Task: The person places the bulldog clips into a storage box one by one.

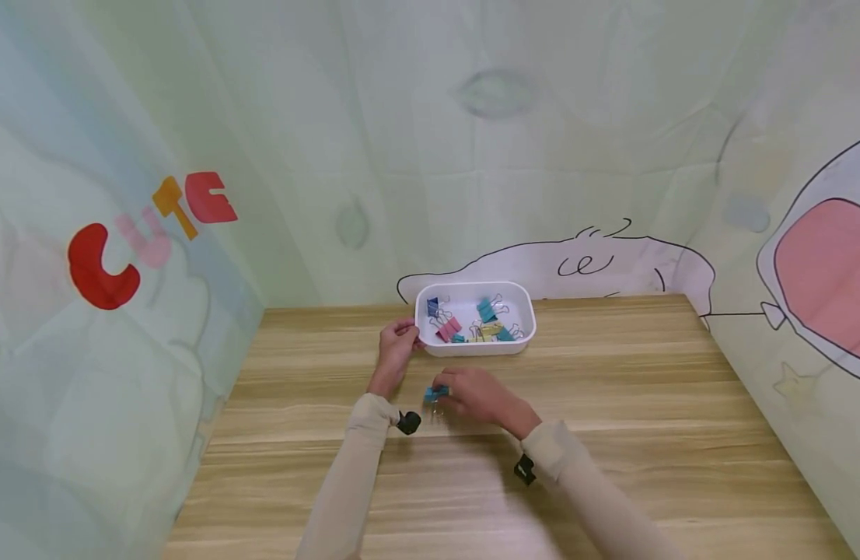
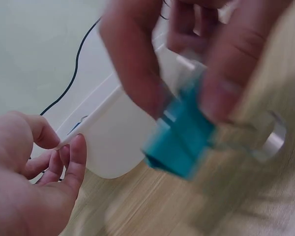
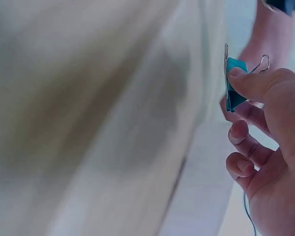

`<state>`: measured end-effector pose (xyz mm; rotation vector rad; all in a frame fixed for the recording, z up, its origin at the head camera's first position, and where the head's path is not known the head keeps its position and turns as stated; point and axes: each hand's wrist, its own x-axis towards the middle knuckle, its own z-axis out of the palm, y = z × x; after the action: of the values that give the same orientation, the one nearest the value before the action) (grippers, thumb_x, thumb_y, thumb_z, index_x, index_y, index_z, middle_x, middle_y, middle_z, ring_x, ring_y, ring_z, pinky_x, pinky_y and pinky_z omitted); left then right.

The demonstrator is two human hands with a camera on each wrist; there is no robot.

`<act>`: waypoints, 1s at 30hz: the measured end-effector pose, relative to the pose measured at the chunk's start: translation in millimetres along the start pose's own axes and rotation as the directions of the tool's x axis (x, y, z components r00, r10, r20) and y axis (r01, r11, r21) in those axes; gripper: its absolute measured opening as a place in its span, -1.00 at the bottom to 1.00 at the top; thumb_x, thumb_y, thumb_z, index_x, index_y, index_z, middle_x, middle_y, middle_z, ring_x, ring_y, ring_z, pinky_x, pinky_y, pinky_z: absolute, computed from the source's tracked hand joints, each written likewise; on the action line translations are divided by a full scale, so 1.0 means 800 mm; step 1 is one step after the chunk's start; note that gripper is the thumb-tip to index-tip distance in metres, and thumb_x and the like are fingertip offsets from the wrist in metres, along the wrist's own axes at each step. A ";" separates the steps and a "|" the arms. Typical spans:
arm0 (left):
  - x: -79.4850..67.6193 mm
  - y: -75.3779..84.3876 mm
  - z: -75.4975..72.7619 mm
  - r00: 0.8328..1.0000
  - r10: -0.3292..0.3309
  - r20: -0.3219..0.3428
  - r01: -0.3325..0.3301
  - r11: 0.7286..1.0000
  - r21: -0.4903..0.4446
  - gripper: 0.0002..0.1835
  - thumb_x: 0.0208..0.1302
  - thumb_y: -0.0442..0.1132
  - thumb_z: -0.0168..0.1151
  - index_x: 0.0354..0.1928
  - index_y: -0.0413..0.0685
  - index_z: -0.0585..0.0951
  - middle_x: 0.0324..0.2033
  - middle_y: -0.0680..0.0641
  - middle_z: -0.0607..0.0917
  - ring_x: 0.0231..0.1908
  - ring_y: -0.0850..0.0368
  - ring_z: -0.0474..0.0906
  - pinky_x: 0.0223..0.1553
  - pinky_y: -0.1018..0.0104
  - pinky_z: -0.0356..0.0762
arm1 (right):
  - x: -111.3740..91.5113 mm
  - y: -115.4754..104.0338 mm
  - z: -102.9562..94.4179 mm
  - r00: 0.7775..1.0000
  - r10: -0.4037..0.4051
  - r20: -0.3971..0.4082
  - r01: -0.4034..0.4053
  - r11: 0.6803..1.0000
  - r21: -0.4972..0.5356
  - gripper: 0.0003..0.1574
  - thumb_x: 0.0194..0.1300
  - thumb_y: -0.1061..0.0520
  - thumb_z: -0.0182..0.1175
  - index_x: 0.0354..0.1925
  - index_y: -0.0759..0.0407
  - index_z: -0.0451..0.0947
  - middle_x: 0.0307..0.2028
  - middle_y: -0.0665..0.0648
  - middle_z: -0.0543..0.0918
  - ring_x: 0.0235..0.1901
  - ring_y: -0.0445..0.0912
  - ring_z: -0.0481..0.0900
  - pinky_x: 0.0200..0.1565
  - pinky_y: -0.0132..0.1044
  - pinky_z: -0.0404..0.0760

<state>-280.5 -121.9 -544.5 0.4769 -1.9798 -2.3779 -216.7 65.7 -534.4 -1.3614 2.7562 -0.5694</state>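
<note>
My left hand (image 1: pixel 396 351) pinches the rim of a white plastic tray (image 1: pixel 475 350) at its left end, thumb and fingertips meeting on the edge in the left wrist view. A teal binder clip (image 1: pixel 435 394) is held between the thumb and fingers of my right hand (image 1: pixel 480 395), in front of the tray and over the table. Its wire handles stand spread apart in the right wrist view. Inside the tray lie a dark blue clip (image 1: pixel 433 307), a pink clip (image 1: pixel 447 330), a yellow clip (image 1: pixel 491 330) and several teal ones, including a teal clip (image 1: pixel 486 310) towards the back.
The tray stands at the back edge of a wood-grain table (image 1: pixel 612 389). A printed curtain (image 1: pixel 416 140) hangs behind it and along both sides. Each wrist carries a small black camera, such as the left wrist camera (image 1: pixel 409 422).
</note>
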 end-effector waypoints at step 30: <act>0.000 0.002 -0.002 1.000 -0.004 0.008 0.004 1.000 0.021 -0.62 0.45 -0.50 0.10 0.24 -0.57 0.50 0.04 -0.43 0.56 -0.23 0.02 0.59 -0.36 0.54 0.66 | 0.042 0.052 -0.134 0.954 0.231 -0.193 -0.234 0.972 0.006 -0.69 0.49 0.03 0.35 0.07 0.16 0.70 0.01 0.16 0.77 -0.07 0.05 0.75 0.05 -0.05 0.78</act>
<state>-280.7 -123.7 -543.5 0.4728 -2.0114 -2.3670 -287.5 96.8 -443.3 -1.0095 3.0220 -0.6983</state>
